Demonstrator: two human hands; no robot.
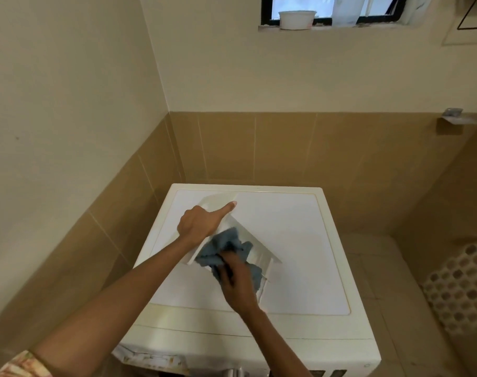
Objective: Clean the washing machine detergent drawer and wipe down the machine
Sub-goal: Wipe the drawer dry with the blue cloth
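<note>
At left, the left hand [197,223] clamps the side wall of the white moulded-plastic detergent drawer [218,200], index finger straight along the rim and the other fingers curled at the wall. The drawer lies diagonally on top of the white washing machine [300,240]. Judged light, rigid and hollow, probably slick when wet, so the outer wall is a better hold than the thin dividers. The crumpled blue terry cloth [226,240], soft and conforming, is pressed into the drawer's open compartment, and the right hand [238,281] has its fingers bunched tight on it.
</note>
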